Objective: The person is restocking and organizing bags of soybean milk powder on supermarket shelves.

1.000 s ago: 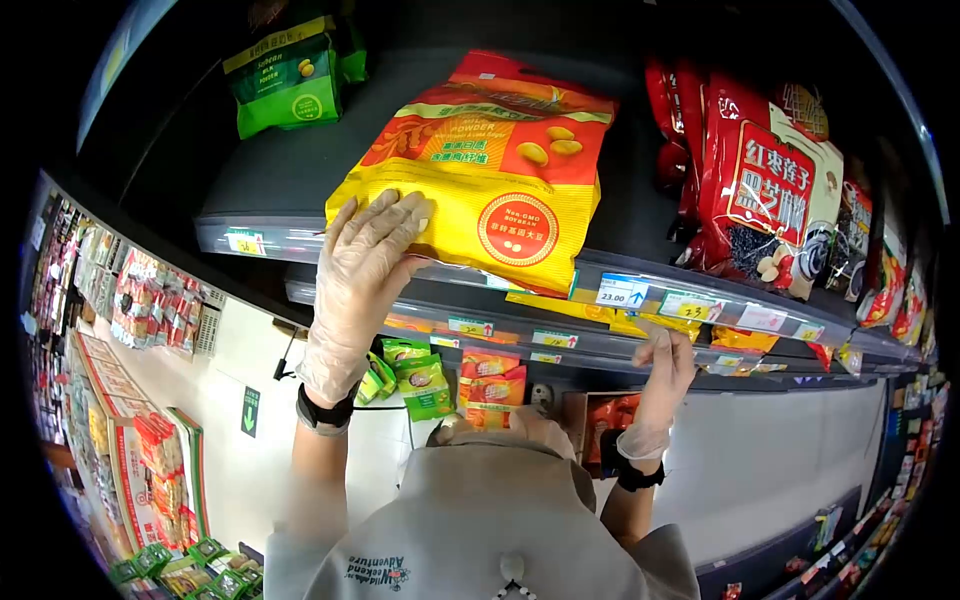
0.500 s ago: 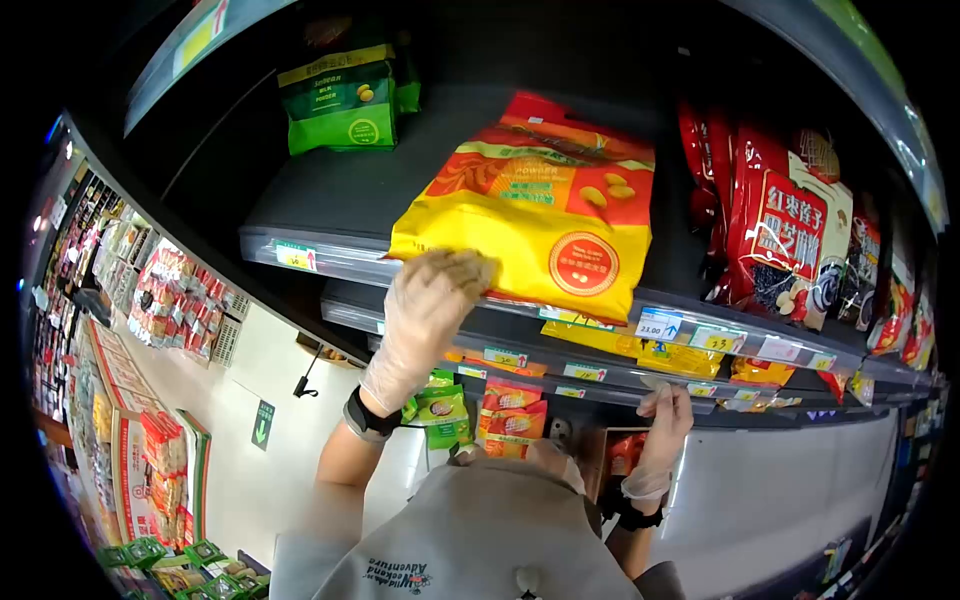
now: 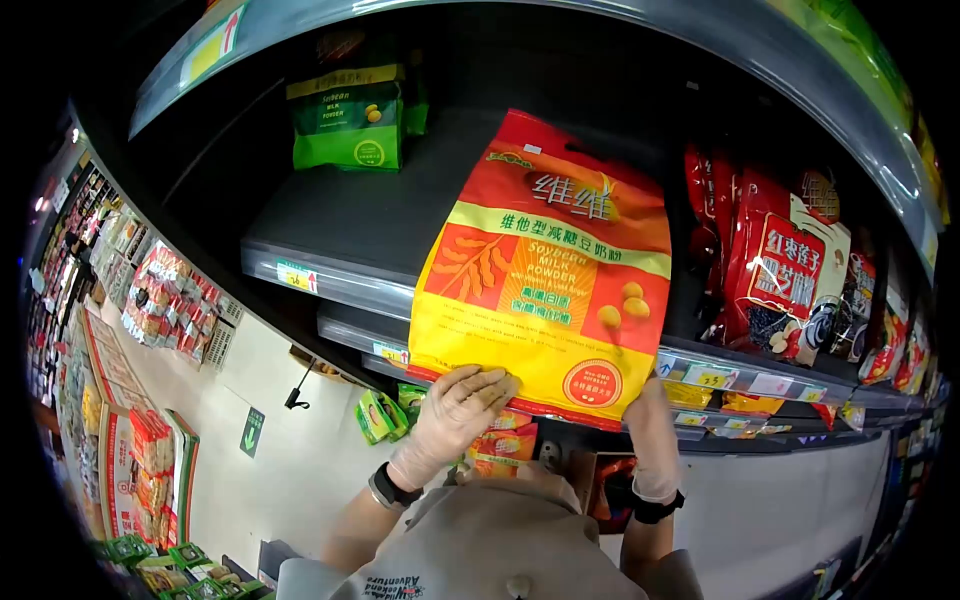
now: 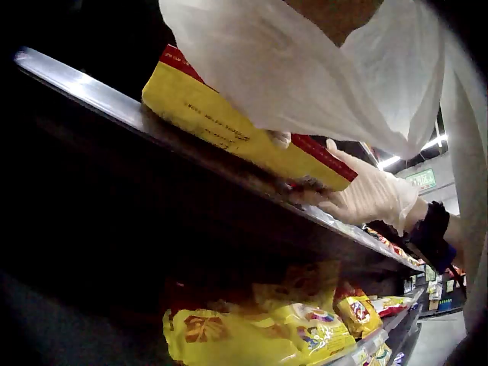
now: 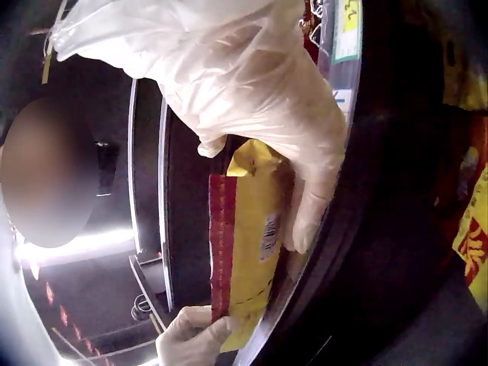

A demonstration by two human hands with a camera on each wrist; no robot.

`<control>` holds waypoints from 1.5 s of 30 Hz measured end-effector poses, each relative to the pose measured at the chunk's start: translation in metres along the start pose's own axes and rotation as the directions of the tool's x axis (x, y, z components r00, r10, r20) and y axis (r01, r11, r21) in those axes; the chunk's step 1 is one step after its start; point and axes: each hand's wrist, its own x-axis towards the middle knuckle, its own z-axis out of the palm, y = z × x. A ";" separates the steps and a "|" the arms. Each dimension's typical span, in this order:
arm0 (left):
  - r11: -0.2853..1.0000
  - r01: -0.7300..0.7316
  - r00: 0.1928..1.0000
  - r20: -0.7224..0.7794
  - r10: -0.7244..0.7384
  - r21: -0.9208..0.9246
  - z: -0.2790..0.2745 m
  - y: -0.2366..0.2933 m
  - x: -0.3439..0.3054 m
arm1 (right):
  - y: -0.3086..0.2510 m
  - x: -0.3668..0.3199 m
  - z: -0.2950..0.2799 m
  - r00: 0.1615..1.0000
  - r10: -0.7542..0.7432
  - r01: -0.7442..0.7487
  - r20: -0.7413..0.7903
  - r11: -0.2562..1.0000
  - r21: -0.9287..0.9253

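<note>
A large red and yellow bag of soybean milk powder leans tilted at the shelf front, its printed face toward the head camera. My gloved left hand grips its bottom edge left of the middle, fingers on the front. At the lower right corner my gloved right hand holds the bag, thumb and fingers on either side. The right wrist view shows the bag's yellow underside between both hands, close over the shelf edge. Glove plastic fills the top of the left wrist view and hides most left fingers.
Green soybean milk powder bags stand at the back left of the shelf. Red sesame paste bags stand to the right. A shelf rail curves overhead. Yellow bags lie on the shelf below.
The bag has tipped up to show more of its front and come nearer. My right hand has moved from below the shelf edge up to the bag's lower right corner. The left hand has lowered slightly.
</note>
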 end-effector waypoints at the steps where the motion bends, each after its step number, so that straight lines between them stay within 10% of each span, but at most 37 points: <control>1: 1.000 0.014 1.000 -0.016 -0.014 0.001 0.006 0.000 -0.002 | -0.013 -0.002 0.016 0.994 0.081 -0.067 -0.074 0.982 0.176; 17: 0.981 0.074 0.991 -0.100 -0.093 -0.178 0.015 0.000 0.000 | -0.008 0.015 0.037 0.958 0.186 -0.083 -0.217 0.908 0.410; 19: 0.836 0.172 0.956 -0.117 -0.270 -0.521 0.008 -0.007 -0.013 | -0.009 0.016 0.037 0.949 0.205 -0.088 -0.238 0.902 0.423; 24: 0.530 0.610 0.510 -0.220 -0.832 -0.589 -0.019 -0.023 -0.002 | -0.005 0.015 0.034 0.955 0.185 -0.077 -0.232 0.910 0.408; 33: -0.140 0.578 0.290 0.363 -0.886 -0.804 -0.017 -0.046 0.013 | -0.017 0.016 0.039 0.977 0.134 -0.043 -0.168 0.890 0.454; 38: -0.053 0.656 0.324 0.344 -0.881 -0.753 -0.029 -0.058 0.028 | -0.040 0.021 0.051 0.973 -0.127 0.159 -0.192 0.974 0.161; 45: 0.131 0.684 0.358 0.174 -0.917 -0.718 -0.057 -0.078 0.014 | -0.043 0.042 0.081 0.991 -0.119 0.101 0.061 0.966 0.240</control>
